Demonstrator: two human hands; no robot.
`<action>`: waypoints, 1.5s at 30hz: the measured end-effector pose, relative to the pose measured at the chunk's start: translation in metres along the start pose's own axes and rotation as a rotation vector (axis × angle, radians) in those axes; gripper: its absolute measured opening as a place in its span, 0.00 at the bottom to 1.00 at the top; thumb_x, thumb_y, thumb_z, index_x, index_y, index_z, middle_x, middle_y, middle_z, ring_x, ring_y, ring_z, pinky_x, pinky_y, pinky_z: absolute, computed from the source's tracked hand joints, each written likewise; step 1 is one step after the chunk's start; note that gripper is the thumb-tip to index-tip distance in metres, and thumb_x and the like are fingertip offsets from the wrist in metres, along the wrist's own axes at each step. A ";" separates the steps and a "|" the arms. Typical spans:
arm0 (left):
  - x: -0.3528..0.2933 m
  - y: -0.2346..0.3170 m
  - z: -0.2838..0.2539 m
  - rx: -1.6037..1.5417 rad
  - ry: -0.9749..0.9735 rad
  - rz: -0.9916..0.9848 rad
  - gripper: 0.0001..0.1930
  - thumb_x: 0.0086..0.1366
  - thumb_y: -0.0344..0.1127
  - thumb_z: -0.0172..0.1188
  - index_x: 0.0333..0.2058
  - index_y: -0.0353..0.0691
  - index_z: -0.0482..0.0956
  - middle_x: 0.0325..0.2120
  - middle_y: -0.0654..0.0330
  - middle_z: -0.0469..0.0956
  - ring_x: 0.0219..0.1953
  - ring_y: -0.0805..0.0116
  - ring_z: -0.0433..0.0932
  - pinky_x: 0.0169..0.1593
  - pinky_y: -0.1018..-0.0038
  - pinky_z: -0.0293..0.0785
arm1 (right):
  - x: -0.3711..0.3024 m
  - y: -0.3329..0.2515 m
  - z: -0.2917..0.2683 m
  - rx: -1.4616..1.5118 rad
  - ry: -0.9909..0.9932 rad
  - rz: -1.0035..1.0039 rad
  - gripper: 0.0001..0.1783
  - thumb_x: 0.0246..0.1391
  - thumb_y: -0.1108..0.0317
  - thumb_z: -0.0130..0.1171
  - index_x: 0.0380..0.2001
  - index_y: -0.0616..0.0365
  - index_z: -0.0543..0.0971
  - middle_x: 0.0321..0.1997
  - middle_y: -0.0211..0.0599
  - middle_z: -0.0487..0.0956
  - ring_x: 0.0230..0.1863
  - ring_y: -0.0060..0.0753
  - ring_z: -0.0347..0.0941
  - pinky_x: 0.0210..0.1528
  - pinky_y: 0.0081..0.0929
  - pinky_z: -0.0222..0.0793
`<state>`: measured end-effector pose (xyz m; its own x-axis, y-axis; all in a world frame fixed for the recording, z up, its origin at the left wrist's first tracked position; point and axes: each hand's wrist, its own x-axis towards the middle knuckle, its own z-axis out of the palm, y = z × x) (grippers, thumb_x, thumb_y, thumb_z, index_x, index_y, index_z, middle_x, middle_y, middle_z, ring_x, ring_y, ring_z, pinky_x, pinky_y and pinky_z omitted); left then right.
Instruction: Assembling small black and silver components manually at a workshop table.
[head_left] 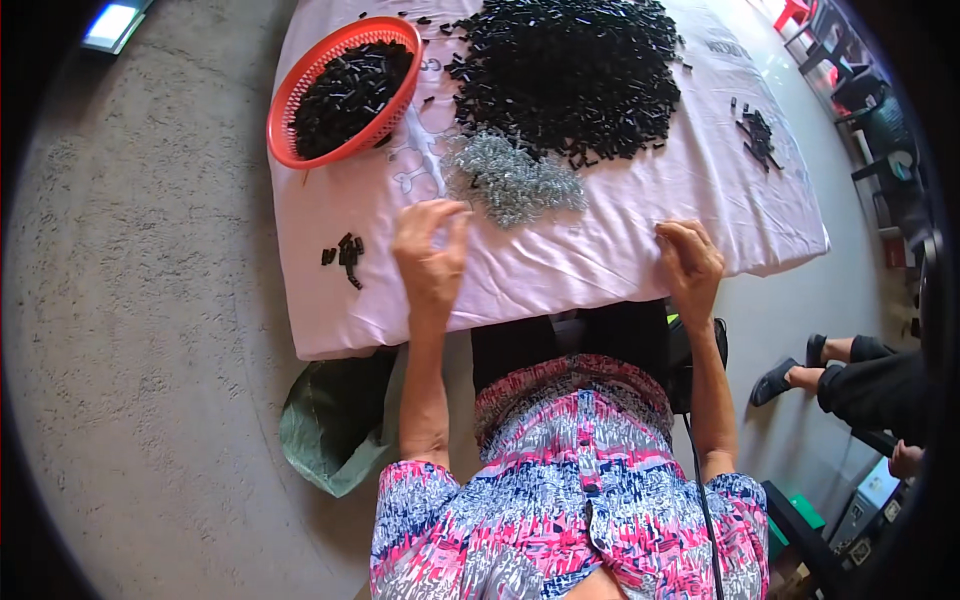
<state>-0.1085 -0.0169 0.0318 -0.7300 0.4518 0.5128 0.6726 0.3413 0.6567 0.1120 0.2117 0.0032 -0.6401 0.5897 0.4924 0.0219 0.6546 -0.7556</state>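
A: What's the surface like?
B: A pale pink cloth, creased near the front, covers the table. The floor is rough grey on the left, smoother and paler on the right, where chairs line the edge of the room.
A: And the pieces?
B: A big heap of black tubes fills the far middle. A pile of small clear, silvery pieces touches its near edge, and a red basket of black pieces stands left. Small black clusters lie at either side.
A: The hands?
B: The left hand is just beside the silvery pile, thumb and forefinger curled toward each other. The right hand is near the front edge, fingers bunched. I can't tell whether either grips anything.
A: Anything in the way?
B: A green sack sits under the table's left front; another person's shoes rest to the right.
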 end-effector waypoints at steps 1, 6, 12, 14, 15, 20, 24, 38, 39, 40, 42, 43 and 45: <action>0.002 0.012 0.014 -0.010 -0.081 0.080 0.05 0.54 0.25 0.66 0.31 0.38 0.82 0.32 0.58 0.81 0.37 0.60 0.77 0.43 0.67 0.73 | 0.001 0.001 -0.001 -0.010 -0.001 -0.033 0.09 0.45 0.83 0.63 0.34 0.66 0.80 0.34 0.42 0.81 0.37 0.38 0.78 0.42 0.29 0.72; 0.012 0.045 0.061 -0.066 -0.168 0.193 0.05 0.52 0.22 0.66 0.28 0.37 0.80 0.28 0.59 0.79 0.34 0.60 0.75 0.39 0.67 0.72 | 0.001 0.006 0.002 -0.039 0.012 -0.097 0.10 0.44 0.83 0.63 0.33 0.65 0.80 0.33 0.42 0.80 0.36 0.41 0.78 0.41 0.32 0.72; 0.050 0.047 0.096 0.049 -0.265 0.270 0.02 0.56 0.25 0.62 0.29 0.37 0.82 0.30 0.56 0.78 0.39 0.55 0.74 0.44 0.64 0.72 | 0.003 0.006 0.002 -0.026 0.037 -0.138 0.10 0.44 0.83 0.63 0.32 0.63 0.80 0.32 0.41 0.80 0.34 0.42 0.77 0.40 0.33 0.72; 0.059 0.047 0.104 0.057 -0.271 0.290 0.02 0.55 0.25 0.62 0.29 0.37 0.82 0.30 0.56 0.78 0.39 0.55 0.74 0.44 0.64 0.72 | 0.003 0.005 0.002 -0.017 0.050 -0.134 0.10 0.44 0.83 0.63 0.32 0.63 0.80 0.32 0.41 0.80 0.34 0.42 0.77 0.39 0.33 0.72; 0.062 0.047 0.108 0.063 -0.271 0.301 0.02 0.55 0.25 0.62 0.28 0.37 0.82 0.30 0.56 0.78 0.39 0.55 0.74 0.44 0.64 0.72 | 0.002 0.004 0.001 -0.021 0.039 -0.135 0.09 0.44 0.83 0.63 0.32 0.63 0.79 0.32 0.41 0.80 0.34 0.42 0.77 0.39 0.33 0.72; 0.078 0.041 0.116 0.116 -0.246 0.283 0.02 0.56 0.26 0.61 0.29 0.37 0.82 0.29 0.56 0.79 0.37 0.55 0.75 0.43 0.63 0.73 | 0.001 0.007 0.001 -0.026 0.035 -0.163 0.09 0.44 0.82 0.64 0.32 0.62 0.79 0.31 0.39 0.80 0.34 0.41 0.78 0.40 0.34 0.72; 0.104 0.033 0.123 0.061 -0.230 0.233 0.03 0.56 0.26 0.60 0.30 0.36 0.82 0.29 0.54 0.80 0.37 0.53 0.76 0.43 0.62 0.73 | 0.001 0.007 -0.001 -0.050 0.031 -0.160 0.10 0.44 0.81 0.63 0.32 0.61 0.79 0.32 0.37 0.80 0.34 0.40 0.78 0.41 0.35 0.72; 0.168 0.052 0.204 0.431 -0.204 0.623 0.09 0.55 0.40 0.69 0.33 0.44 0.84 0.34 0.58 0.79 0.43 0.57 0.77 0.47 0.64 0.76 | 0.001 0.006 -0.001 -0.073 -0.019 -0.153 0.10 0.44 0.80 0.63 0.33 0.60 0.80 0.32 0.38 0.80 0.35 0.41 0.79 0.48 0.39 0.71; 0.168 0.052 0.208 0.444 -0.198 0.608 0.09 0.55 0.40 0.69 0.32 0.44 0.84 0.34 0.58 0.79 0.43 0.57 0.77 0.47 0.64 0.76 | 0.001 0.006 0.000 -0.073 -0.014 -0.151 0.10 0.45 0.80 0.63 0.33 0.60 0.80 0.32 0.38 0.80 0.35 0.41 0.79 0.48 0.39 0.71; 0.168 0.051 0.211 0.457 -0.191 0.591 0.09 0.55 0.40 0.69 0.32 0.43 0.84 0.34 0.57 0.79 0.44 0.57 0.77 0.47 0.63 0.76 | 0.001 0.006 0.000 -0.076 -0.033 -0.157 0.10 0.45 0.80 0.63 0.33 0.60 0.80 0.32 0.38 0.80 0.35 0.41 0.79 0.48 0.39 0.71; 0.167 0.047 0.216 0.407 -0.141 0.568 0.08 0.53 0.37 0.69 0.31 0.43 0.83 0.33 0.57 0.79 0.44 0.57 0.77 0.47 0.63 0.75 | 0.002 0.005 0.001 -0.089 -0.005 -0.175 0.09 0.45 0.80 0.63 0.33 0.60 0.80 0.32 0.38 0.80 0.34 0.41 0.79 0.48 0.39 0.71; 0.166 0.046 0.217 0.380 -0.112 0.566 0.07 0.52 0.36 0.69 0.30 0.43 0.83 0.33 0.58 0.79 0.43 0.57 0.77 0.48 0.62 0.75 | 0.002 0.006 0.002 -0.093 -0.022 -0.180 0.09 0.45 0.80 0.63 0.33 0.60 0.80 0.32 0.38 0.80 0.34 0.41 0.79 0.48 0.39 0.71; 0.164 0.044 0.220 0.303 -0.070 0.577 0.04 0.51 0.30 0.65 0.28 0.42 0.82 0.31 0.59 0.78 0.42 0.57 0.76 0.48 0.62 0.74 | 0.002 0.006 0.003 -0.110 -0.011 -0.173 0.08 0.46 0.80 0.63 0.32 0.61 0.80 0.32 0.39 0.80 0.35 0.42 0.79 0.49 0.40 0.71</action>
<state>-0.1722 0.2535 0.0232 -0.2387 0.6806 0.6926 0.9659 0.2404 0.0967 0.1088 0.2152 -0.0020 -0.6502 0.4593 0.6052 -0.0057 0.7936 -0.6084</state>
